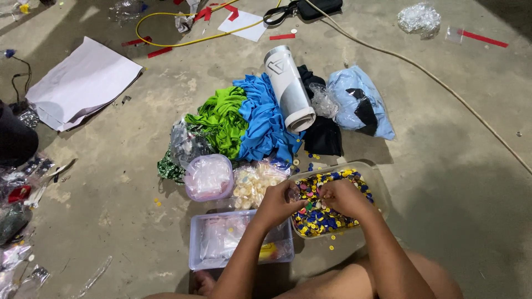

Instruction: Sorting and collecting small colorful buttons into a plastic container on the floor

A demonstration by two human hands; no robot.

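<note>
Sitting on a concrete floor (454, 166), the person has both hands over a clear plastic tub (374, 178) heaped with small coloured buttons (318, 217), mostly yellow and blue. The left hand (275, 204) and right hand (341, 197) meet at the tub's left side, fingertips pinched together on something small; whether it is one button or several cannot be told. By my judgement the sorting is at an early stage: the tub looks nearly full, and stray buttons lie on the floor around it. Just left of the tub sits a bag of pale buttons (253, 184), then a round lidded container (209, 177). Nearer, under the left forearm, is a rectangular clear box (221, 238) holding plastic bags. Farther off lie green cloth (221, 119), blue cloth (266, 119) and a white roll (288, 86).
</note>
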